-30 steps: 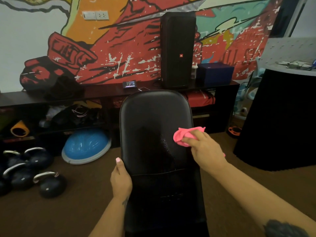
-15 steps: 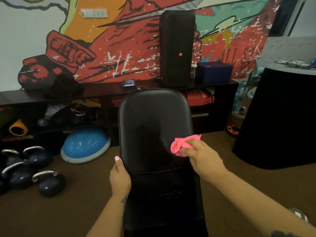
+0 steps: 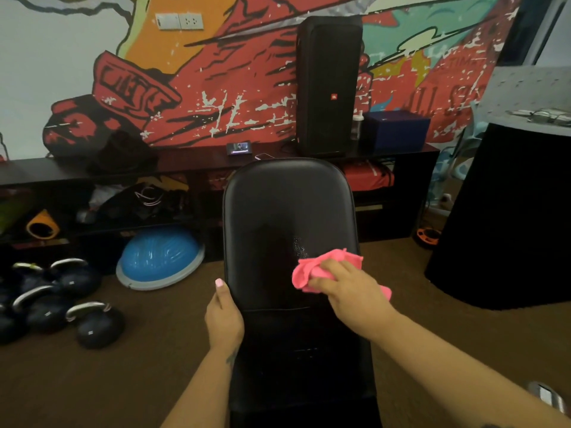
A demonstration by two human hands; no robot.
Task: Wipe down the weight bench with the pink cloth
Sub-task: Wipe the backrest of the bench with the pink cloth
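While the right hand (image 3: 352, 291) presses the bunched pink cloth (image 3: 312, 270) against the right side of the bench (image 3: 287, 211) pad, fingers closed over it, the left hand (image 3: 224, 319) grips the pad's left edge, thumb lying up along the rim. Just above the cloth, a wet patch glistens on the black pad. Left of the bench, a blue dome (image 3: 159, 257) and kettlebells (image 3: 92, 322) sit on the floor; behind it stands a speaker (image 3: 329, 84).

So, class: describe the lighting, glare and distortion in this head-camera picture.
Head view: dim room; the black bench pad shows soft sheen and wet glints above the pink cloth; wide-angle bending tilts the counter at right; the kettlebells look soft.
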